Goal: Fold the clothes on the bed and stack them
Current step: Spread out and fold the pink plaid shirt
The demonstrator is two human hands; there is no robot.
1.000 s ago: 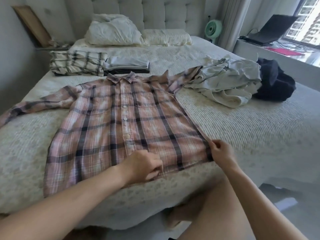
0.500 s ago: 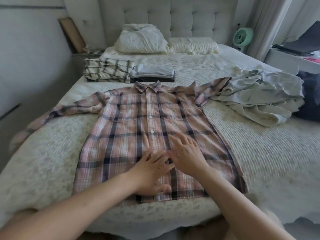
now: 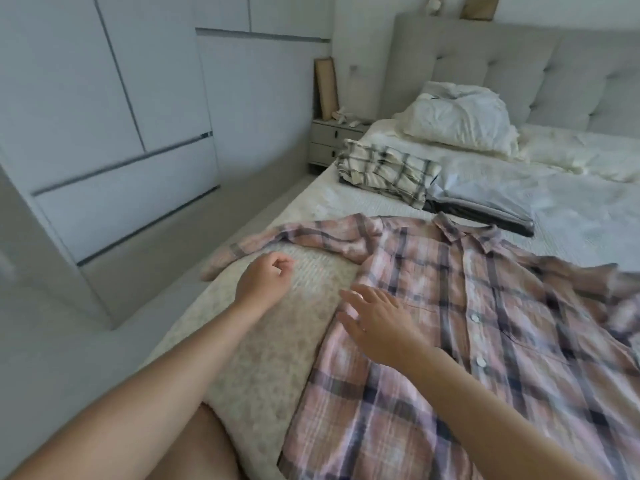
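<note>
A pink plaid shirt (image 3: 485, 341) lies buttoned and face up across the bed (image 3: 277, 358), its left sleeve (image 3: 294, 242) stretched toward the bed's left edge. My left hand (image 3: 265, 284) hovers over the bare bedspread just below that sleeve, fingers loosely curled and holding nothing. My right hand (image 3: 377, 320) lies with fingers spread on the shirt's left side, near the armpit seam. Behind the collar sit two folded stacks: a cream checked garment (image 3: 384, 171) and a pale blue garment on dark ones (image 3: 481, 199).
White pillows (image 3: 457, 119) lean on the grey tufted headboard (image 3: 519, 64). A small nightstand (image 3: 329, 140) stands at the bed's left, beside grey wardrobe doors (image 3: 121, 133). A strip of floor runs between wardrobe and bed.
My view has swung left. Both hands left the shirt's lower front: the left went out toward the left sleeve, the right slid to the shirt's left side.
</note>
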